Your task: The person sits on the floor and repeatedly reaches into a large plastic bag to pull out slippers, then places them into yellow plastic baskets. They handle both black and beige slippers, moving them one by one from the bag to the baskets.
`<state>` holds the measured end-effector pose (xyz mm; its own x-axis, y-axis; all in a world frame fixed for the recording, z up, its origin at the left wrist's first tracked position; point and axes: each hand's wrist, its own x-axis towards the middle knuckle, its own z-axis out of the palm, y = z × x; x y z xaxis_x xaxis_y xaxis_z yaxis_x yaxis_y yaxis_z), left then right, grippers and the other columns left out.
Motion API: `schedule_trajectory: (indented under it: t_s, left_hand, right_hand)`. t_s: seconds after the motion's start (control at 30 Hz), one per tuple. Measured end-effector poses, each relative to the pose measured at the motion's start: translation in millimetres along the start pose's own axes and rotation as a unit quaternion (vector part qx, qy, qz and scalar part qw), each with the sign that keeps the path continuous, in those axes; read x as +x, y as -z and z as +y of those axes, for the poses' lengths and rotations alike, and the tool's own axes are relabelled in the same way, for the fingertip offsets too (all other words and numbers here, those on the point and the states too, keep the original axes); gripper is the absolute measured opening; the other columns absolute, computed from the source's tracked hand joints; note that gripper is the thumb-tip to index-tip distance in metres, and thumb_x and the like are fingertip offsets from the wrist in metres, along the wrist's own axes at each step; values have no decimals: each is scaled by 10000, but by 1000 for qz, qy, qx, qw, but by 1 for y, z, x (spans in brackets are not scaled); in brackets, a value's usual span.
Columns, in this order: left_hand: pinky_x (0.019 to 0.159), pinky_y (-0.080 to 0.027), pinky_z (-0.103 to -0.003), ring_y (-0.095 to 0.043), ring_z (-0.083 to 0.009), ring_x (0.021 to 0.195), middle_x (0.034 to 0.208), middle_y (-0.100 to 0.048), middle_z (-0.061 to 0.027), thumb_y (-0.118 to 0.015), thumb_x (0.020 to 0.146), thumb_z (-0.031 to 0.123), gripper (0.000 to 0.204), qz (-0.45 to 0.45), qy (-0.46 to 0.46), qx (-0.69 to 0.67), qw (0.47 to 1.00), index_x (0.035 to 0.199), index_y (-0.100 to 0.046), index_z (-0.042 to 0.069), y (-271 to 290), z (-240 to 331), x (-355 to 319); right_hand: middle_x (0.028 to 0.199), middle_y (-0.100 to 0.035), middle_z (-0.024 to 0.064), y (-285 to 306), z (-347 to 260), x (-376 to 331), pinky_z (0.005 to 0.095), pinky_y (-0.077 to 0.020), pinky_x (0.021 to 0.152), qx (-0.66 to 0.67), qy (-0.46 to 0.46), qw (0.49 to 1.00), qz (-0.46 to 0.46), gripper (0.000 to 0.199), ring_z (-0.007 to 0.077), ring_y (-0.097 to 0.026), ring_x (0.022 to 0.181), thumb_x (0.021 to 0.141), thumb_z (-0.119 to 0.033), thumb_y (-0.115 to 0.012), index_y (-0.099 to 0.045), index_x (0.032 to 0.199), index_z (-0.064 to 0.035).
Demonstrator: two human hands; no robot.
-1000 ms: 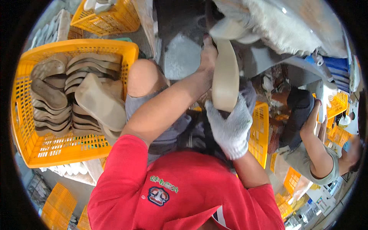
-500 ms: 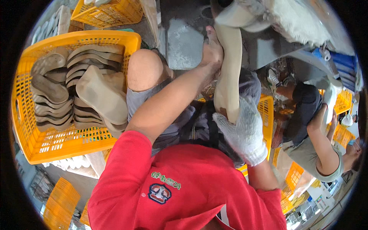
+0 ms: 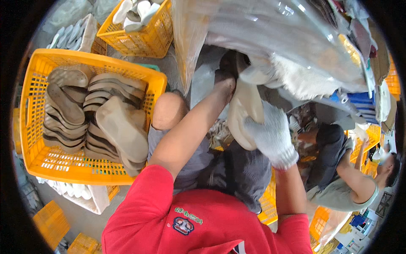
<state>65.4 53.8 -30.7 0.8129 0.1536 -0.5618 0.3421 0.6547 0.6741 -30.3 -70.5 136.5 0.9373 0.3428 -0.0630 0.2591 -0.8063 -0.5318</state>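
Note:
A beige shoe sole [image 3: 242, 114] slants away from me over my lap, its near face showing a shallow hollow. My right hand [image 3: 270, 135], in a white knitted glove, grips its near right edge, with the thumb laid across the face. My bare left hand [image 3: 230, 67] reaches to the sole's far end. It lies in deep shadow there, and its fingers cannot be made out. A pale rounded part [image 3: 256, 75] overlaps the sole's far tip, beside a shaggy white mass [image 3: 302, 78].
At my left stands a yellow crate [image 3: 95, 178] stacked with beige soles [image 3: 122, 127]. Behind it, another yellow crate [image 3: 163, 42] holds white pieces. Clear plastic sheeting [image 3: 237, 25] hangs ahead. A co-worker [image 3: 347, 186] sits at the right, near more yellow crates.
The sole has turned to show its hollow face. My right hand has moved up along it, thumb now on the face. My left hand has gone into shadow, and the view has shifted.

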Motion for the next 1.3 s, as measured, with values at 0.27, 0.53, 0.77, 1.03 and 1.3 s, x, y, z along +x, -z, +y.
schedule_trajectory:
  t_s: [0.27, 0.53, 0.77, 1.03, 1.3]
  left_hand:
    - [954, -523, -442, -659, -304, 1065, 1095, -668, -210, -718, 951, 396, 478, -180, -457, 440, 752, 1243, -651, 24, 91, 52, -160]
    - [1095, -472, -437, -626, -376, 1238, 1333, -630, -280, -835, 838, 345, 862, 297, -200, 404, 842, 1483, -426, -55, 350, 160, -139]
    - [1081, -466, -501, -603, -467, 1244, 1345, -596, -358, -819, 851, 325, 1064, 433, -220, 521, 702, 1608, -181, -66, 332, 205, -187]
    - [1149, -440, -442, -564, -392, 1333, 1393, -624, -184, -812, 847, 243, 804, 39, -425, 632, 646, 1503, -433, -28, 239, 62, -290]
    - [1069, -459, -414, -598, -287, 1259, 1298, -656, -183, -789, 913, 410, 602, 43, -168, 473, 864, 1318, -590, 12, 251, 96, -279]
  right_hand:
    - [903, -744, 112, -13, 112, -230, 324, -552, 774, 94, -210, 970, 83, 241, 194, -690, 826, 943, -137, -730, -710, 1113, 32]
    - [1153, -717, 244, -28, 172, -258, 420, -530, 924, -116, -188, 975, 21, 384, 349, -693, 1048, 899, -187, -806, -690, 1147, 83]
    - [1209, -711, 177, -59, -15, -92, 424, -500, 1025, 70, 182, 981, -27, 347, 336, -664, 1124, 897, -144, -755, -725, 1216, -10]
    - [1164, -691, 265, -123, -143, -13, 432, -522, 925, 319, 84, 939, -100, 512, 413, -655, 1109, 955, -346, -723, -630, 1286, 33]
    - [1013, -705, 231, -100, -93, -64, 457, -535, 831, 256, 149, 944, -146, 665, 413, -698, 930, 746, -367, -910, -626, 1199, 29]
